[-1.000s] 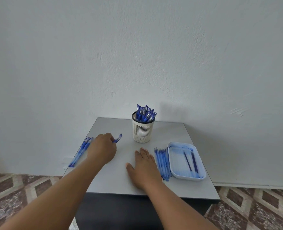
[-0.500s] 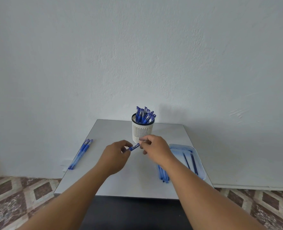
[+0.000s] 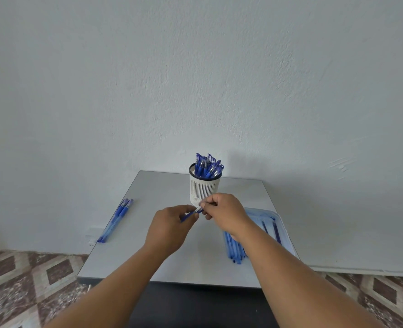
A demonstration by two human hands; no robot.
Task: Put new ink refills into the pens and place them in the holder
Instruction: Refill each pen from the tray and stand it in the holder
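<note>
**Both hands meet on one blue pen above the table's middle**

Since a second ago the left hand point(image 3: 169, 227) has left the pens at the left edge and the right hand point(image 3: 226, 214) has lifted off the table; half a second ago they had already met, and they have barely shifted since.

Nearest, both forearms reach in over the front edge of the grey table point(image 3: 129, 256). The left hand's fingers are curled round the lower part of a blue pen point(image 3: 191, 214), thumb and forefinger pinching it. The right hand pinches the pen's upper, pale end between thumb and fingertips, the other fingers curled. The pen slants up to the right, held above the table's middle, just in front of the holder.

Partly hidden under the right forearm, a bundle of blue refills point(image 3: 234, 250) lies near the front-right, just beside a pale blue tray point(image 3: 276, 217) by the right edge, with two dark sticks in it. Two more pens point(image 3: 117, 217) lie side by side along the left edge.

Farthest, the white slotted pen holder point(image 3: 204, 188) stands upright near the back edge, full of capped blue pens.
</note>
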